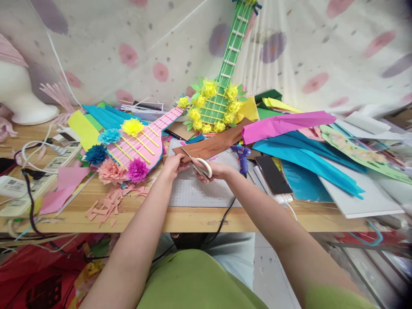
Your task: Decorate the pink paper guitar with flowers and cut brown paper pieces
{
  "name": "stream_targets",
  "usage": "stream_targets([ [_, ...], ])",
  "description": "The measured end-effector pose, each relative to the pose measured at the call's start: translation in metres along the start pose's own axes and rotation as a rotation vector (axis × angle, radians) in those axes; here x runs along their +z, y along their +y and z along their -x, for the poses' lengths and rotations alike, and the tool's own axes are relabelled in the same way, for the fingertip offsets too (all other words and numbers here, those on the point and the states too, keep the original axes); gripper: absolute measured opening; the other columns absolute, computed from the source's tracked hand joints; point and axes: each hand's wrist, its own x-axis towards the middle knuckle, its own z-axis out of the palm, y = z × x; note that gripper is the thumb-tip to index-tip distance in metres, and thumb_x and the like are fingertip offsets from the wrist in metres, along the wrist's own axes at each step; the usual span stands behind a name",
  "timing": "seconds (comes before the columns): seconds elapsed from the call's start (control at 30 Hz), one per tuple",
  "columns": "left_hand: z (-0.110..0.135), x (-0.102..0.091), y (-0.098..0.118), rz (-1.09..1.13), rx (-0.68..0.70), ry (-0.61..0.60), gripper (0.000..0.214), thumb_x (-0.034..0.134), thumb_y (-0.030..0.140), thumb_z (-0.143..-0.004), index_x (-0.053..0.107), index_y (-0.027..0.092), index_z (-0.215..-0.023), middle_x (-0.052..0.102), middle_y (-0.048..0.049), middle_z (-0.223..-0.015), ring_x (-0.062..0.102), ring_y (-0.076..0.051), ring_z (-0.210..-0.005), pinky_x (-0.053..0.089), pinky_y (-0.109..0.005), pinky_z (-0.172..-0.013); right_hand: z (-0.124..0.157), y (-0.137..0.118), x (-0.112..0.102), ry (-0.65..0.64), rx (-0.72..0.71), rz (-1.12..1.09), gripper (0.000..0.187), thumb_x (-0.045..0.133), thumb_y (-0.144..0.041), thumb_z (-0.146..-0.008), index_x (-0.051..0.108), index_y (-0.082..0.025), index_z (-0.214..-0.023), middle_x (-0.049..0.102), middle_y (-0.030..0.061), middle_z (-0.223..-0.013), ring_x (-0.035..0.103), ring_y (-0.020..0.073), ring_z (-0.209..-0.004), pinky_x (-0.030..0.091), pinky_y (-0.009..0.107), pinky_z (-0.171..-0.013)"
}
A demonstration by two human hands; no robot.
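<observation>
My right hand (210,172) is closed round a pair of scissors (206,166) with pale cream handles, its blades pointing up and left against a strip of brown crepe paper (212,143). The near left end of that strip is pinched in my left hand (175,166). Behind both hands the paper stretches up to the right, over a grey cutting mat (199,195). Whether the blades are cutting into the paper I cannot tell.
A pink paper guitar (151,148) with flowers lies left; a green one (225,86) leans behind. A purple glue gun (242,158), a phone (273,174) and blue crepe paper (309,161) sit right. Pink scraps (107,204) and a power strip (41,180) lie left.
</observation>
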Motion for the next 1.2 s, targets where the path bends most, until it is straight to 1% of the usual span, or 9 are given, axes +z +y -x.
stream_targets([
  [0.13, -0.001, -0.001, 0.0, -0.025, 0.01, -0.018, 0.02, 0.056, 0.008, -0.072, 0.061, 0.009, -0.091, 0.058, -0.0024, -0.061, 0.056, -0.009, -0.047, 0.055, -0.025, -0.05, 0.0, 0.003, 0.003, 0.076, -0.032, 0.002, 0.056, 0.04, -0.071, -0.078, 0.044, -0.016, -0.071, 0.043, -0.0041, -0.046, 0.041, 0.0056, -0.035, 0.016, 0.015, -0.032],
  [0.23, -0.004, -0.003, -0.001, -0.06, 0.02, -0.026, 0.021, 0.058, 0.017, -0.075, 0.061, 0.01, -0.095, 0.062, -0.0061, -0.067, 0.059, -0.012, -0.05, 0.055, -0.027, -0.049, -0.001, 0.005, 0.003, 0.097, -0.043, 0.01, 0.054, 0.043, -0.07, -0.078, 0.043, -0.017, -0.07, 0.042, -0.0047, -0.046, 0.039, 0.0051, -0.035, 0.016, 0.015, -0.032],
  [0.33, -0.009, -0.005, 0.0, -0.094, 0.06, 0.02, 0.022, 0.057, 0.025, -0.079, 0.061, 0.011, -0.096, 0.065, -0.0105, -0.076, 0.062, -0.016, -0.055, 0.055, -0.031, -0.051, -0.002, 0.006, 0.003, 0.11, -0.056, 0.023, 0.053, 0.044, -0.069, -0.077, 0.042, -0.017, -0.069, 0.04, -0.0051, -0.045, 0.038, 0.0051, -0.035, 0.015, 0.016, -0.032],
  [0.43, -0.014, -0.004, 0.001, -0.104, 0.097, 0.073, 0.018, 0.054, 0.02, -0.081, 0.061, 0.01, -0.095, 0.065, -0.0134, -0.086, 0.064, -0.017, -0.061, 0.057, -0.033, -0.055, -0.002, 0.006, 0.002, 0.113, -0.055, 0.023, 0.053, 0.045, -0.07, -0.077, 0.043, -0.017, -0.07, 0.041, -0.0049, -0.047, 0.039, 0.0054, -0.036, 0.016, 0.016, -0.033],
  [0.5, -0.016, -0.003, 0.001, -0.1, 0.106, 0.079, 0.017, 0.053, 0.017, -0.082, 0.061, 0.01, -0.094, 0.065, -0.0145, -0.091, 0.065, -0.018, -0.065, 0.057, -0.036, -0.059, -0.002, 0.005, 0.001, 0.088, -0.045, 0.023, 0.054, 0.043, -0.07, -0.077, 0.043, -0.017, -0.071, 0.041, -0.0047, -0.047, 0.039, 0.0055, -0.036, 0.015, 0.016, -0.033],
  [0.67, -0.015, -0.005, 0.002, -0.064, 0.1, 0.073, 0.015, 0.053, 0.015, -0.081, 0.061, 0.01, -0.092, 0.066, -0.0134, -0.09, 0.067, -0.021, -0.072, 0.058, -0.04, -0.065, -0.006, -0.003, 0.0, 0.013, 0.008, 0.032, 0.058, 0.035, -0.074, -0.078, 0.042, -0.017, -0.07, 0.042, -0.0033, -0.049, 0.042, 0.0066, -0.038, 0.019, 0.016, -0.033],
  [0.9, -0.01, -0.01, 0.006, -0.046, 0.077, 0.048, 0.013, 0.051, 0.013, -0.083, 0.061, 0.009, -0.09, 0.067, -0.0126, -0.087, 0.067, -0.02, -0.075, 0.058, -0.037, -0.067, -0.013, -0.006, 0.0, -0.046, 0.025, 0.029, 0.061, 0.032, -0.077, -0.077, 0.041, -0.017, -0.065, 0.043, -0.0026, -0.051, 0.043, 0.0067, -0.04, 0.024, 0.016, -0.035],
  [1.07, -0.011, -0.01, 0.006, -0.095, 0.061, 0.039, 0.014, 0.051, 0.013, -0.083, 0.062, 0.01, -0.091, 0.067, -0.0127, -0.085, 0.068, -0.022, -0.078, 0.058, -0.038, -0.065, -0.011, -0.006, 0.001, -0.027, 0.029, 0.006, 0.061, 0.032, -0.076, -0.077, 0.041, -0.017, -0.066, 0.043, -0.0029, -0.051, 0.042, 0.0068, -0.04, 0.025, 0.017, -0.034],
  [1.2, -0.01, -0.011, 0.007, -0.072, 0.056, 0.029, 0.014, 0.051, 0.012, -0.082, 0.062, 0.009, -0.091, 0.068, -0.0143, -0.087, 0.068, -0.022, -0.078, 0.059, -0.035, -0.062, -0.01, -0.009, 0.002, 0.017, -0.003, 0.025, 0.058, 0.037, -0.074, -0.078, 0.04, -0.017, -0.065, 0.04, -0.004, -0.048, 0.039, 0.0062, -0.038, 0.023, 0.016, -0.033],
])
